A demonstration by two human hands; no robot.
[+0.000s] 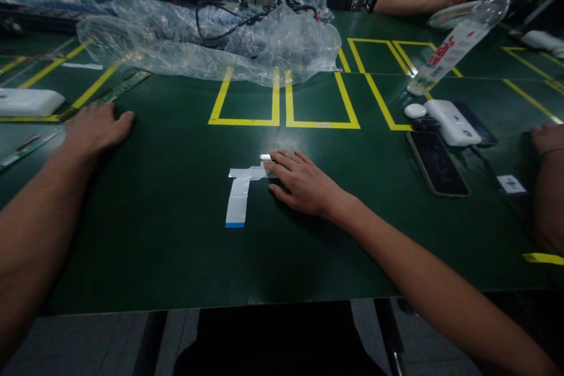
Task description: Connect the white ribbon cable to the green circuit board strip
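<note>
A white flat ribbon cable (pixel 238 200) with a blue end lies on the green table (pixel 176 258), in front of me. My right hand (pixel 302 182) rests palm down over its right part, fingers spread, fingertips beside a small silvery piece (pixel 265 157). What lies beneath the palm is hidden. My left hand (pixel 94 126) lies at the left, thumb held apart, its fingertips at a long narrow green circuit strip (pixel 121 88). Another such strip (pixel 29 148) runs to the left of that wrist, partly covered by the hand.
Clear plastic wrapping with black cables (pixel 229 35) spans the back. A white box (pixel 30 103) sits far left. On the right are a phone (pixel 438 163), a white device (pixel 452 122) and a tilted bottle (pixel 458 47). Other people's arms show at the right and back right.
</note>
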